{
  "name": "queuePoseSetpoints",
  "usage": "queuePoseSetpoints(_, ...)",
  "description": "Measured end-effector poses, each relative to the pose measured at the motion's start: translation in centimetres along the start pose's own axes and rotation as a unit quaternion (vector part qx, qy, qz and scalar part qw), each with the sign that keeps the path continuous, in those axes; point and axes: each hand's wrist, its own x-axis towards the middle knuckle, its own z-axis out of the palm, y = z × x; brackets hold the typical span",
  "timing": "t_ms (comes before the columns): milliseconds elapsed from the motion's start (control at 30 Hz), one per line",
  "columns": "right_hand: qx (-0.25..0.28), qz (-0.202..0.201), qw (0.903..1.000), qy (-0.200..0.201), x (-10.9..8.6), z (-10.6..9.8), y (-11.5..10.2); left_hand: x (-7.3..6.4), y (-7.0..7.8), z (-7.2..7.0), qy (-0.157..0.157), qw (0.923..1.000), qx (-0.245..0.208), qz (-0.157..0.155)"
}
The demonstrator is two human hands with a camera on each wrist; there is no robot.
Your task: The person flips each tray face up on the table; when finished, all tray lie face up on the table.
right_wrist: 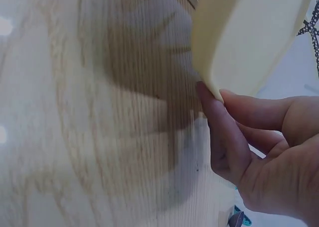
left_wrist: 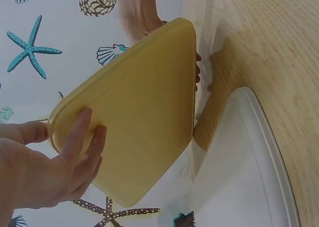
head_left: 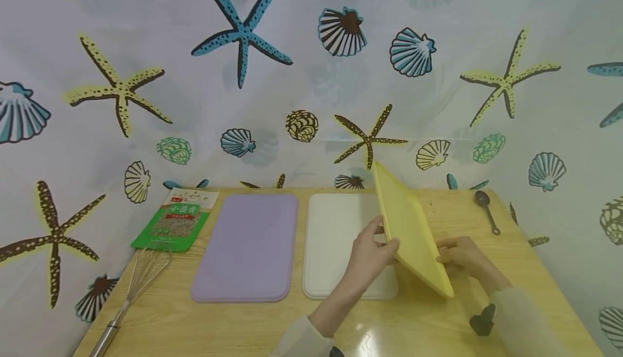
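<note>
A shallow yellow tray (head_left: 409, 222) is held up on a slant between both hands, its left edge raised over the white tray. My left hand (head_left: 367, 254) grips the left rim, thumb at the edge and fingers spread against the underside (left_wrist: 144, 102). On the opposite side my right hand (head_left: 464, 259) pinches the lower rim between thumb and fingers, close over the table, as the right wrist view also shows. The white tray (head_left: 336, 249) lies flat just left of the yellow one, partly hidden by my left hand.
A purple tray (head_left: 248, 246) lies flat left of the white one. Farther left are a green packet of seeds (head_left: 177, 219) and a metal whisk (head_left: 127, 297). A dark measuring spoon (head_left: 486, 211) lies at the back right of the wooden table (head_left: 233, 327). A patterned curtain hangs behind.
</note>
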Motion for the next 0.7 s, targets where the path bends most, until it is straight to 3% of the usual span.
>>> queuePoseSetpoints(233,0.003,0.007,0.9999,0.008,-0.8,-0.9,0.9,0.8,-1.3,-0.2,-0.008,0.9991,-0.039,-0.017)
queuePoseSetpoints(400,-0.028,0.011,0.9992,0.026,-1.8,-1.5,1.1,1.6,-2.5,-0.3,-0.003,0.9986,-0.034,-0.040)
queuePoseSetpoints(700,-0.071,-0.006,0.9968,0.036,-2.9,-3.4,2.0,3.0,-4.1,0.0,-0.009,0.9984,-0.034,-0.044)
